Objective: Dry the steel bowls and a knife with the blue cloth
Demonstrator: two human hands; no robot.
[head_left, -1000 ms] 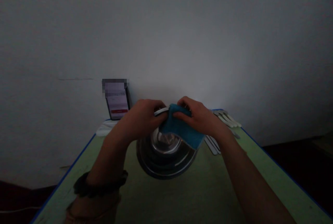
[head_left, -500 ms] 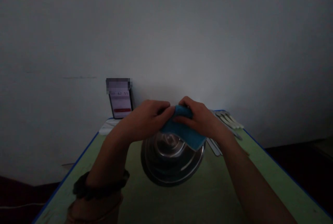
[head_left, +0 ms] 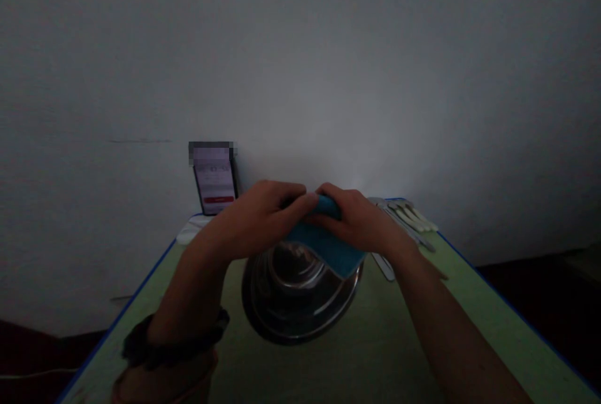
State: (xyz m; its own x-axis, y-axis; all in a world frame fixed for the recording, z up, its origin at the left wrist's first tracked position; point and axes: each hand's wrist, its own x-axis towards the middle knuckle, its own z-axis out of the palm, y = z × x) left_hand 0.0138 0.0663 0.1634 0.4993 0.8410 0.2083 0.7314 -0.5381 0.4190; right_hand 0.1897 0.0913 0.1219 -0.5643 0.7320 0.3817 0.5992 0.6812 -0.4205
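Note:
A blue cloth (head_left: 328, 247) is bunched between my two hands and hangs over the far part of a round, shiny metal bowl (head_left: 300, 319). My left hand (head_left: 267, 216) is closed, its thumb pressing the cloth's top edge. Close beside it, my right hand (head_left: 352, 216) is also closed, with fingers wrapped around the cloth. The ringed base of the bowl faces me. Hands and cloth hide its far rim, so I cannot tell whether my fingers also grip the metal.
A phone (head_left: 215, 181) leans on the wall at the back left, near a white item (head_left: 190, 230). Spoons with pale handles (head_left: 416, 216) and other metal cutlery (head_left: 384, 266) lie at the back right. The green table (head_left: 469, 322) has blue edges.
The bowl has shifted a little left and nearer to me. The cloth has moved slightly left with my right hand, which is now closer to my left.

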